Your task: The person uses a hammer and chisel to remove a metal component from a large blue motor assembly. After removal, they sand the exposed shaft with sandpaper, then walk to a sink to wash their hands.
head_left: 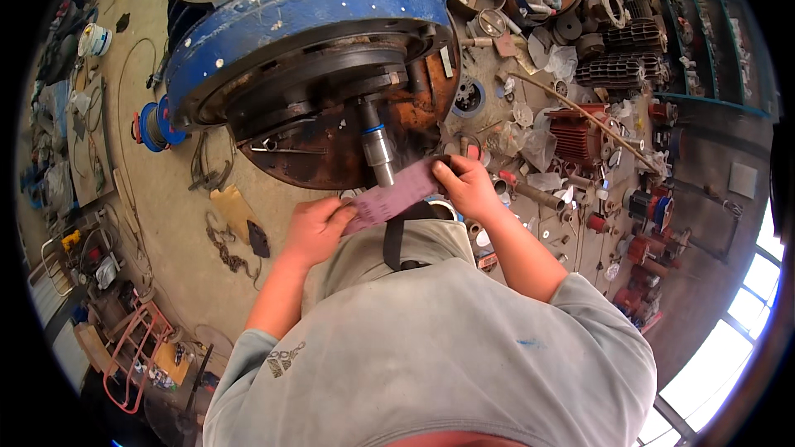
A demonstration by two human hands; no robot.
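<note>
Both hands are closed in pinch grips, thumbs laid on top and fingers curled under: the left hand (pixel 317 228) has the 8 o'clock end of a purplish abrasive strip (pixel 393 199), the right hand (pixel 468 185) its 2 o'clock end. The strip spans the space between them, fairly flat and pulled out. Just beyond it, toward 12 o'clock, is the free end of a stepped metal shaft (pixel 380 157) with a blue band (pixel 374 129); whether strip and shaft touch, I cannot tell. The step in hand looks like rubbing or bringing the strip to the shaft; a stroke there would call for even tension from both hands and the strip wrapped squarely around the metal. Farther out, the shaft juts from a large blue housing (pixel 315 12) at 11 o'clock, over a rusty plate (pixel 294 167). A blue spool (pixel 155 127) lies between 9 and 10 o'clock, a red finned casing (pixel 575 134) past 2.
</note>
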